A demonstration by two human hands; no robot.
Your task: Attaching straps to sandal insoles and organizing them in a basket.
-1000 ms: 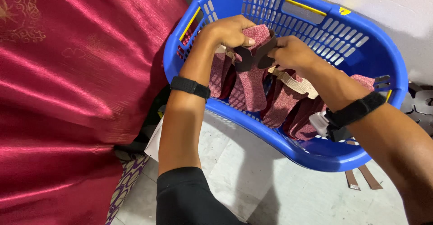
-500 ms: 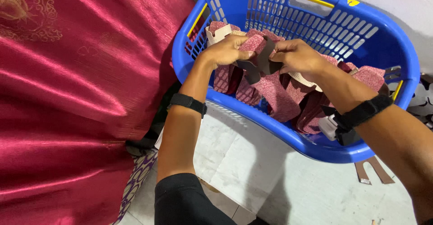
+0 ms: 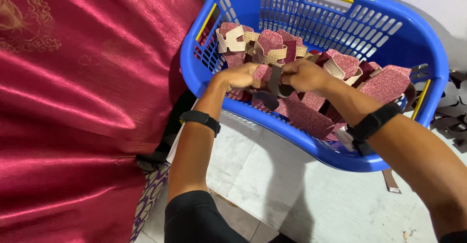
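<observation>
My left hand (image 3: 239,76) and my right hand (image 3: 304,74) meet over the near side of a blue plastic laundry basket (image 3: 311,9). Together they grip a dark strap-like piece (image 3: 272,88) that hangs between them. The basket holds several pink glittery cut pieces with tan backing (image 3: 311,116), standing and leaning on one another. A black band sits on each wrist.
A shiny red embroidered cloth (image 3: 73,102) covers the left side. The basket rests on a pale stone floor (image 3: 272,184). Dark cut scraps (image 3: 452,116) lie at the right edge, and a small strip (image 3: 391,180) lies beside the basket.
Both hands have drawn back from deep in the basket toward its near rim, still together on the dark piece. The camera has shifted, so the basket now sits higher and more to the right.
</observation>
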